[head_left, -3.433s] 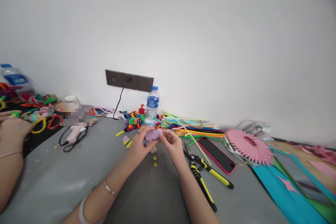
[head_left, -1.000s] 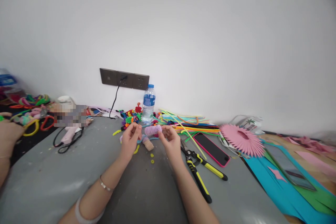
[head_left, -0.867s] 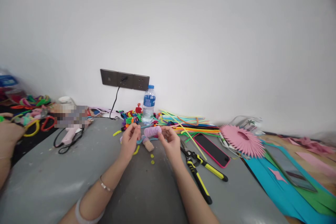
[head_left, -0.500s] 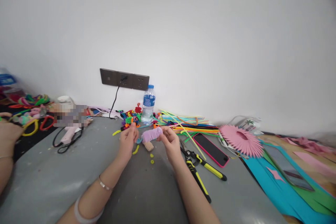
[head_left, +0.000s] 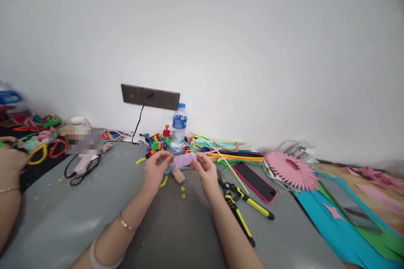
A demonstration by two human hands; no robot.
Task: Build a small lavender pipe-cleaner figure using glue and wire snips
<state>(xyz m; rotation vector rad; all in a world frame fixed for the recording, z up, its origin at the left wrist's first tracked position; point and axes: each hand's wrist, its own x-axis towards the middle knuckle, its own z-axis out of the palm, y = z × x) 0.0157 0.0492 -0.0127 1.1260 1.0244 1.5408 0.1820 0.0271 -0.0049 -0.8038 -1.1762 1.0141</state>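
Note:
Between my two hands is a lilac fuzzy coiled piece [head_left: 184,160], with a tan block-like part [head_left: 179,176] below its left end. My right hand [head_left: 204,170] pinches the right end of the lilac piece. My left hand [head_left: 157,171] is closed at its left end, thumb and fingertips together against it. A light blue strip [head_left: 167,170] shows beside my left fingertips. Small yellow-green bits [head_left: 183,196] lie on the grey table [head_left: 176,227] just below, and a curved yellow piece [head_left: 163,181] rests near my left hand.
Black-and-yellow pliers [head_left: 240,201] and a pink-cased phone [head_left: 255,181] lie right of my right hand. Behind stand a water bottle [head_left: 179,126] and colourful pipe cleaners [head_left: 233,151]. A glue gun [head_left: 83,163] lies left. Another person's arm [head_left: 11,189] is at the far left.
My left hand has moved right and its fingertips now meet the left end of the lilac piece. The other person's hand at the far left has shifted slightly.

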